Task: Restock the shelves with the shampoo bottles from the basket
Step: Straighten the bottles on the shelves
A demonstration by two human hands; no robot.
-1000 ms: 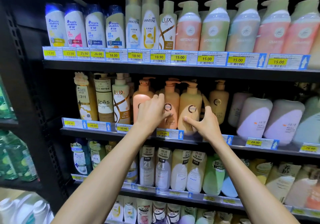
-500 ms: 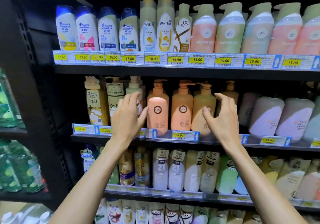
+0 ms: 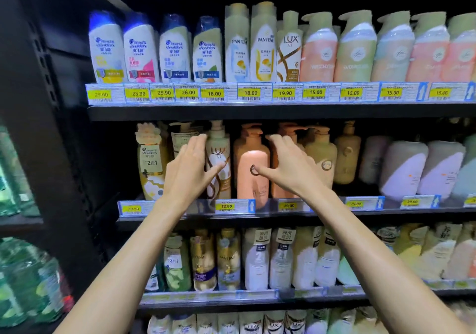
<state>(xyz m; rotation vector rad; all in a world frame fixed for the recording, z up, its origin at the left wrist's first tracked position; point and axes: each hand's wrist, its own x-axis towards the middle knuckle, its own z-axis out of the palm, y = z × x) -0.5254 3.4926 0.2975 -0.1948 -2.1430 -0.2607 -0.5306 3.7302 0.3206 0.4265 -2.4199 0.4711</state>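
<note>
On the middle shelf point(image 3: 324, 213) stands a row of pump bottles. My left hand point(image 3: 189, 170) is spread in front of a white LUX bottle point(image 3: 222, 137), thumb on its front and fingers along its left side. My right hand point(image 3: 291, 166) hovers with fingers spread over an orange pump bottle, mostly hidden behind it. Its thumb tip touches the logo of the peach pump bottle point(image 3: 253, 189). A tan pump bottle point(image 3: 322, 150) stands just right of that hand. Neither hand carries a bottle. The basket is out of view.
The top shelf point(image 3: 257, 112) holds Head & Shoulders, Pantene and LUX bottles behind price tags. Lilac pouches point(image 3: 401, 168) fill the middle shelf's right. Lower shelves are packed with more bottles. A black upright point(image 3: 51, 101) borders the left, with green bottles point(image 3: 28, 277) beyond it.
Both hands left the pump bottles, spread apart, then came back in. The right hand has shifted left from the tan bottle to the orange and peach ones.
</note>
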